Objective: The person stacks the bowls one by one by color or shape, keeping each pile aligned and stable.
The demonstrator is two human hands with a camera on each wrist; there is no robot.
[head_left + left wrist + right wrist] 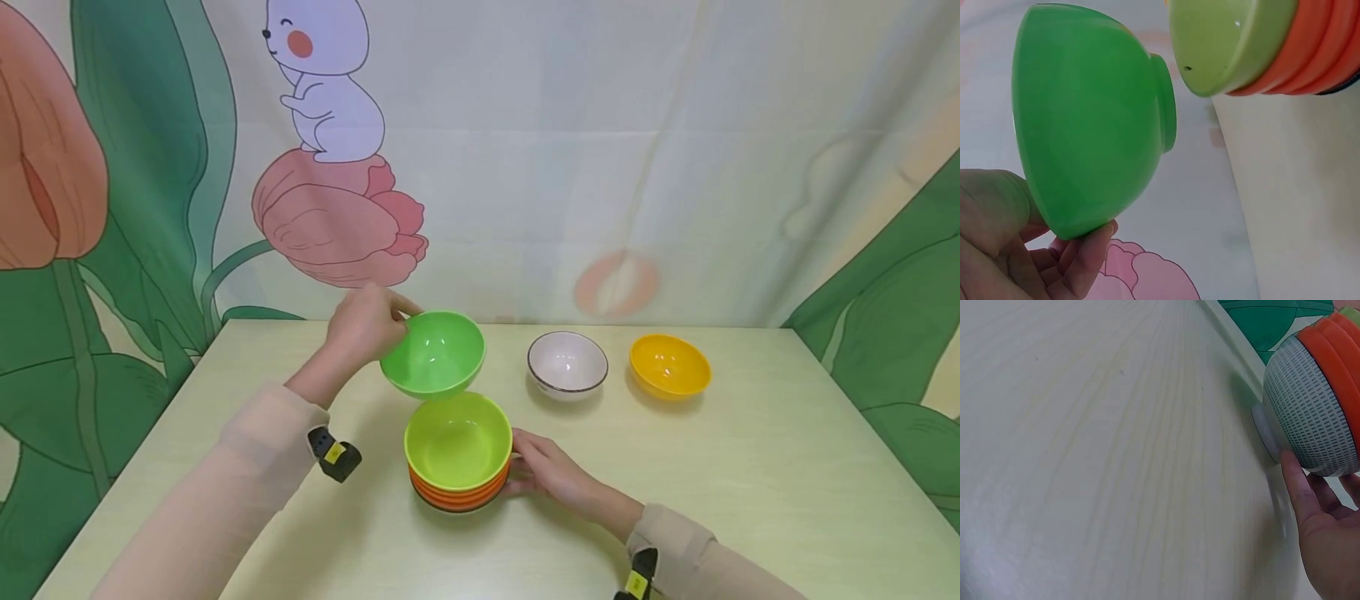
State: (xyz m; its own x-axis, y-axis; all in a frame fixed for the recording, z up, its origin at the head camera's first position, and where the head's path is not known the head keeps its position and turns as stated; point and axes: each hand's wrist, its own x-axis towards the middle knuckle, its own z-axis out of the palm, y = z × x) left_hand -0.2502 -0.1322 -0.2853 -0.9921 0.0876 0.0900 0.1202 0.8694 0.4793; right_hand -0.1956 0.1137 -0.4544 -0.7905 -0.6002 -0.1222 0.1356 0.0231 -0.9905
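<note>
A green bowl [435,357] is pinched at its left rim by my left hand [369,323], held tilted in the air just behind and above a bowl stack. In the left wrist view the thumb and fingers grip the rim of this green bowl [1088,119]. The stack has a lime-green bowl [459,442] on top, several orange bowls [459,498] under it, and a patterned white bowl [1307,406] at the bottom. My right hand [551,471] touches the stack's right side; in the right wrist view its fingers rest against the bottom bowl near its foot.
A white bowl with a dark rim [567,365] stands behind and right of the stack. Farther right is a yellow bowl [670,367]. All sit on a pale wood-grain table [750,467], with a printed curtain [510,167] hanging behind its back edge.
</note>
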